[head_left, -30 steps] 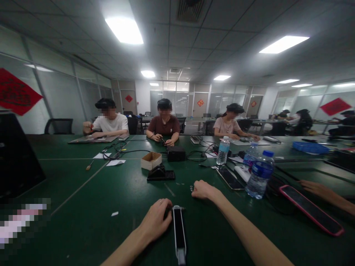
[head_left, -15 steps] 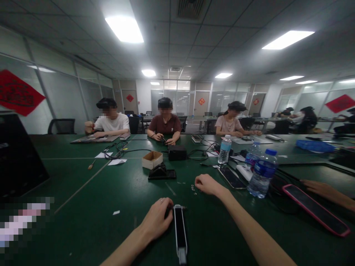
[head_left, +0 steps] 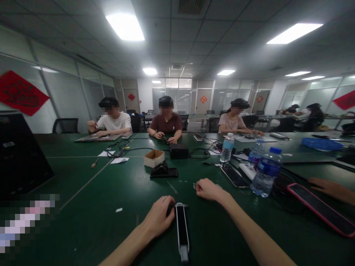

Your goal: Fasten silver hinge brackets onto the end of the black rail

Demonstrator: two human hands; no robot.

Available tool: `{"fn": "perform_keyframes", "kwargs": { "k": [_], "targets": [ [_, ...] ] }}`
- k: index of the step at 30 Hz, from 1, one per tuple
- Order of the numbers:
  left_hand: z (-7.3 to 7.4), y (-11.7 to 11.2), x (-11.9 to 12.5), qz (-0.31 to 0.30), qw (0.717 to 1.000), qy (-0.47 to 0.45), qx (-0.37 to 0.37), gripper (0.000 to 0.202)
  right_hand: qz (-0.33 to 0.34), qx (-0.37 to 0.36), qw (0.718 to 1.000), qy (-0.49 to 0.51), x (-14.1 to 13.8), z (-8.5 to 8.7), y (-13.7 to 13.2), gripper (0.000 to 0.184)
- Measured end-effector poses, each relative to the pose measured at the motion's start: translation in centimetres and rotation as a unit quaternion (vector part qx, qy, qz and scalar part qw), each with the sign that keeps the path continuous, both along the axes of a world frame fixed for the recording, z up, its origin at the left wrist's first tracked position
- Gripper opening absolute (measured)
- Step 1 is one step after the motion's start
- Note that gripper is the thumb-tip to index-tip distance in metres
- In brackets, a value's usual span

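Observation:
My left hand [head_left: 161, 215] rests on the green table with its fingers curled. Its fingertips are at the top end of a long black device with white edges [head_left: 182, 227] and a grey lower end; whether they grip anything is hidden. Further out, my right hand [head_left: 208, 190] has its fingers bent together, low over the tabletop. Several small shiny metal rings [head_left: 194, 186] lie right by its fingertips, partly covered. What the right fingers hold, if anything, is too small to make out.
Ahead stand an open cardboard box [head_left: 154, 158] and a black stand [head_left: 164, 170]. To the right are a phone [head_left: 234, 176], water bottles [head_left: 266, 171] and a red-edged dark device [head_left: 321, 208], near another person's hand [head_left: 331, 189]. Three people sit opposite.
My right hand has come slightly nearer and now covers some of the small rings. My left hand stays by the long black device. The view has shifted a little.

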State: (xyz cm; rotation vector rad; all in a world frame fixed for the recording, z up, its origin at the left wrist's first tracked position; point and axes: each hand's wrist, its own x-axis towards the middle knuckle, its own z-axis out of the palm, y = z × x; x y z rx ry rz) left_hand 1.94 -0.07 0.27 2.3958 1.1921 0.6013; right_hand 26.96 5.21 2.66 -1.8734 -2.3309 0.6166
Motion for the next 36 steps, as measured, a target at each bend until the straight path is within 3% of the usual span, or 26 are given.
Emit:
{"fn": "perform_keyframes", "kwargs": {
  "k": [6, 15, 21, 27, 36],
  "targets": [
    [-0.3, 0.1, 0.0, 0.010, 1.000, 0.005, 0.005, 0.016, 0.080, 0.030, 0.995, 0.058, -1.2, 0.7, -3.1, 0.016],
    [-0.4, 0.2, 0.1, 0.025, 1.000, 0.015, 0.005, 0.016, 0.086, 0.040, 0.983, 0.156, -1.0, -1.2, -4.8, 0.016],
    [-0.7, 0.4, 0.1, 0.021, 0.999, 0.020, 0.020, 0.014, 0.114, 0.106, 0.984, 0.082, -1.5, -0.5, -5.7, 0.013],
    [-0.7, 0.4, 0.1, 0.018, 0.999, 0.018, 0.022, 0.012, 0.117, 0.118, 0.986, -0.009, -1.9, -0.3, -5.9, 0.014],
    [-0.5, 0.2, 0.2, 0.012, 0.999, 0.019, 0.024, 0.012, 0.117, 0.116, 0.986, -0.019, -1.6, -1.0, -5.4, 0.019]
  ]
}}
